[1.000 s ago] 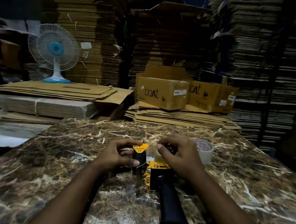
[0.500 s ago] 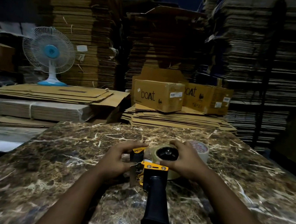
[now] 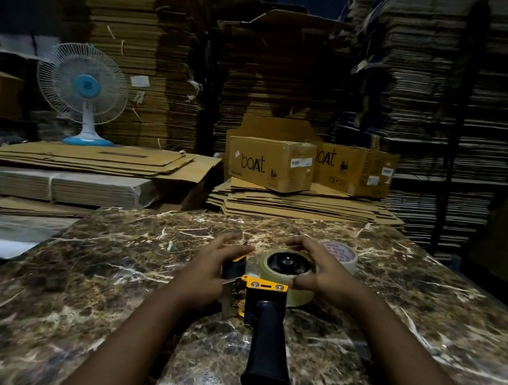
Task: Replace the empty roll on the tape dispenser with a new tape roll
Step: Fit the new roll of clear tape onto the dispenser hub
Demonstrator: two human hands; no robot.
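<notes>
Dim storeroom, walls of stacked flat cardboard [image 3: 141,55]. Brown marble surface [image 3: 80,283] fills the foreground. Behind it: two "boAt" cartons [image 3: 269,164], a pedestal fan [image 3: 83,89]. On the surface, tape dispenser [image 3: 265,306], black handle cut off at bottom edge. Clear tape roll [image 3: 284,277] sits on its hub. Left hand [image 3: 213,269] grips dispenser front, fingers splayed; right hand [image 3: 326,272] cups the roll, loosely. Second roll [image 3: 343,255] mostly hidden behind right hand.
</notes>
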